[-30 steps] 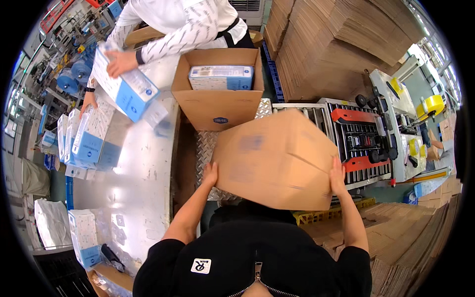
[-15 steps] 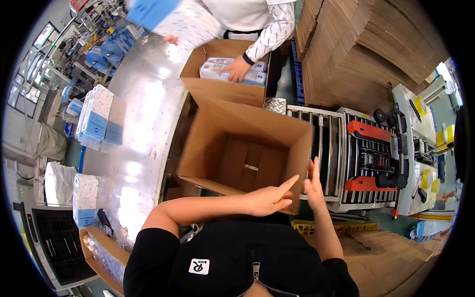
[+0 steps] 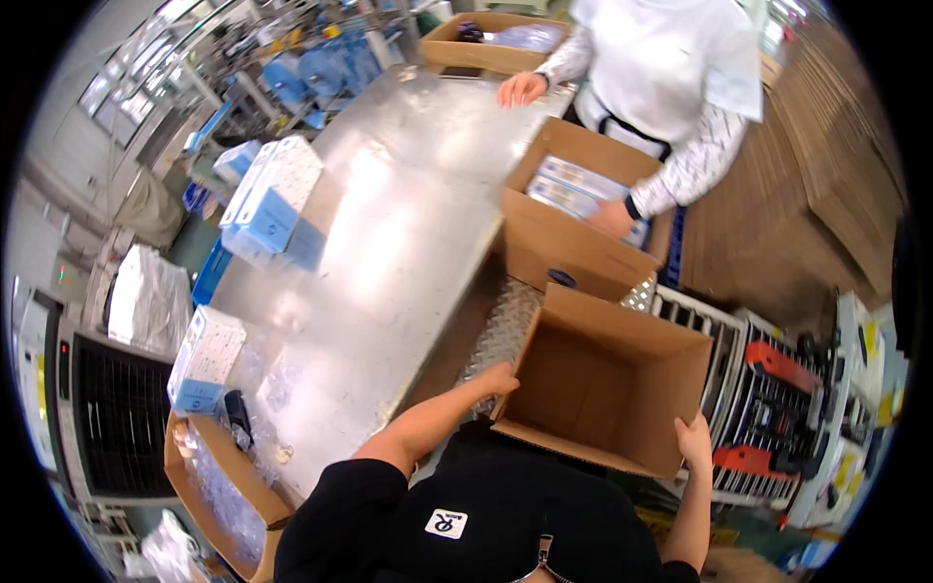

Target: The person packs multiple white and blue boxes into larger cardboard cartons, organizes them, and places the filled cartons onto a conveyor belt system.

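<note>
An open brown cardboard box [image 3: 622, 335] stands in front of my body, its mouth facing up and nothing showing inside. My left hand [image 3: 499, 380] is closed on its left rim, and my right hand [image 3: 694, 441] grips the right side near the front corner. Just beyond it, a second cardboard box [image 3: 559, 255] holds white and blue packages [image 3: 580, 185]. A co-worker's hand [image 3: 612, 220] reaches into that box, while their other hand [image 3: 523, 90] is over the table's edge, holding nothing visible.
A metal table [image 3: 408, 223] runs along the left, bearing white and blue packs [image 3: 267, 209]. A carton of clear plastic [image 3: 228, 500] sits at its near end. At right lie a roller conveyor [image 3: 724, 360] with red guides and stacked flat cardboard [image 3: 777, 185].
My hands went from the box's right front corner to gripping its two sides. The view swung left. The package in the co-worker's raised hand is gone from it.
</note>
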Available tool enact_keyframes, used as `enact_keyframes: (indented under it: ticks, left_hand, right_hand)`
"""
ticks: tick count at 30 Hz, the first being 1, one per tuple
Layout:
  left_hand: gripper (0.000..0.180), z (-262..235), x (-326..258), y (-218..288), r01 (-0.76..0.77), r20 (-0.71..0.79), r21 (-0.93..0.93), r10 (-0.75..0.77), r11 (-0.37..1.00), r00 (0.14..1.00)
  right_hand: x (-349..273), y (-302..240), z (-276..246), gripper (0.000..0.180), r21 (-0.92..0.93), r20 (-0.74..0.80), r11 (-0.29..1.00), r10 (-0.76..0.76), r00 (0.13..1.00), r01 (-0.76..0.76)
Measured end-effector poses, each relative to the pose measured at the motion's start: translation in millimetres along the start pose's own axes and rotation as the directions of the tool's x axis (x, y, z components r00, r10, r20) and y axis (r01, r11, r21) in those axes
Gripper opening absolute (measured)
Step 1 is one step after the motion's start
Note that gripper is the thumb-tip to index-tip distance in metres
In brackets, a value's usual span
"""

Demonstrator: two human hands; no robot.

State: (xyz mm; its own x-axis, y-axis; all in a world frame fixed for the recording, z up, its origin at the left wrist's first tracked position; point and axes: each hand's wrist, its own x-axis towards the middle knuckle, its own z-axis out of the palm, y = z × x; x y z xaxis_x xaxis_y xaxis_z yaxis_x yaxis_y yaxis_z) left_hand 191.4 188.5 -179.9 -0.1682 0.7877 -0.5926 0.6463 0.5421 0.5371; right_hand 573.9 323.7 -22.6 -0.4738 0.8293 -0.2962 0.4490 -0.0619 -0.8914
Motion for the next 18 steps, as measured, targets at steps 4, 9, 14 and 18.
enact_keyframes:
  ticks: [4,9,14,18]
  left_hand:
    - [0.041,-139.8,-51.0,-7.0,-0.029,-0.315,0.191,0.090,0.981,0.945]
    - [0.037,-331.4,-80.1,-208.5,-0.049,-0.951,0.204,0.210,0.978,0.225]
    - [0.057,-489.6,-136.3,-380.5,0.701,-0.958,0.000,-0.201,0.713,0.204]
    - [0.065,-552.4,-132.7,-415.5,0.775,-0.915,-0.039,-0.335,0.631,0.226]
  right_hand:
    - [30.7,-7.4,82.9,0.039,-0.157,0.008,0.987,0.009,1.000,-0.007]
    - [24.4,-43.0,132.6,0.059,-0.109,0.019,0.988,0.111,0.994,-0.108]
    - [25.2,-88.9,131.0,0.068,-0.756,-0.341,0.653,-0.344,0.875,-0.038]
    - [70.9,-148.8,207.3,0.071,-0.777,-0.031,0.599,-0.343,0.939,0.194]
